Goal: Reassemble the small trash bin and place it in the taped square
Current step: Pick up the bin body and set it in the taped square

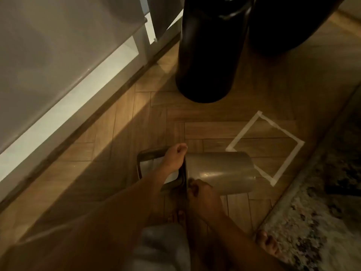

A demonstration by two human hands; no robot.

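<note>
The small grey trash bin body lies on its side on the wooden floor, its base end pointing right and partly covering the near-left corner of the taped square. At its left end sits the dark lid frame with a pale panel showing inside it. My left hand reaches across that frame and grips its far edge where it meets the bin. At the near edge of the bin's rim, my right hand has its fingers curled around the rim.
A tall black cylinder stands just beyond the bin, with a second dark round object behind it to the right. White cabinets with a dark plinth run along the left. A patterned rug borders the right; my bare foot rests at its edge.
</note>
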